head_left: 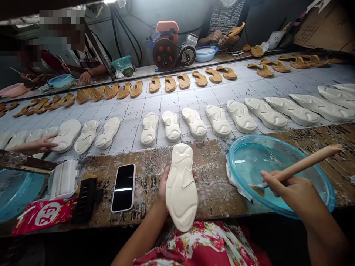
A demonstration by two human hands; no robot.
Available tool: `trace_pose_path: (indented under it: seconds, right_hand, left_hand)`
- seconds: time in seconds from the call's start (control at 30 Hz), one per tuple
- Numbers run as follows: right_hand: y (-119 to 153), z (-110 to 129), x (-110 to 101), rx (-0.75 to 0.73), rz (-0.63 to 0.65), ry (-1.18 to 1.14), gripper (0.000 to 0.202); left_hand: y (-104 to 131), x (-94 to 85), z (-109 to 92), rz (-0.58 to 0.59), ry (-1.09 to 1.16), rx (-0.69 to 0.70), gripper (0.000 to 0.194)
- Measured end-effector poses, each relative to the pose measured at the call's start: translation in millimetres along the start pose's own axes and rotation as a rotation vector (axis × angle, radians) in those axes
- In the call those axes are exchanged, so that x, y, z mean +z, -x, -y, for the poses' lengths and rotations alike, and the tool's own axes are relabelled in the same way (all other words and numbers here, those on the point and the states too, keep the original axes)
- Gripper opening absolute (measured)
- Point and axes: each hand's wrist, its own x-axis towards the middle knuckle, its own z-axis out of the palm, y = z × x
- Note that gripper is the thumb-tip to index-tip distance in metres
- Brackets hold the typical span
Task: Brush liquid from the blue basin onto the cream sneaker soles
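Observation:
My left hand (163,184) holds a white shoe sole (181,186) upright from behind, tread side facing me, over the near edge of the worn wooden bench (210,184). My right hand (288,188) grips a wooden-handled brush (302,164), whose tip dips into a blue plastic bowl (330,192) of clear liquid at the right.
A belt (166,103) carries a row of white soles (194,122) and, farther back, tan insoles (169,84). A black phone (123,187), a stack of white soles (63,178) and a red packet (44,214) lie left. Another person's hand (41,143) touches a sole; other people work across the belt.

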Motion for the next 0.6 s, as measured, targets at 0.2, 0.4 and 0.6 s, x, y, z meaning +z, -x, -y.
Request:
trace_pose_path:
  seconds: [0.2,0.4,0.6]
  right_hand:
    - [3.1,45.9,-3.1,-0.212,-0.036,-0.208,0.015]
    - [0.4,130.2,12.9,-0.543,-0.145,-0.361,0.027]
    - [-9.8,138.6,6.9,-0.676,-0.122,-0.344,0.027]
  left_hand:
    - [16.0,19.3,-10.9,-0.031,-0.101,-0.067,0.051]
    - [38.1,50.2,-22.0,0.037,-0.252,-0.054,0.043]
    - [39.6,59.0,-15.4,0.092,-0.213,-0.098,0.053]
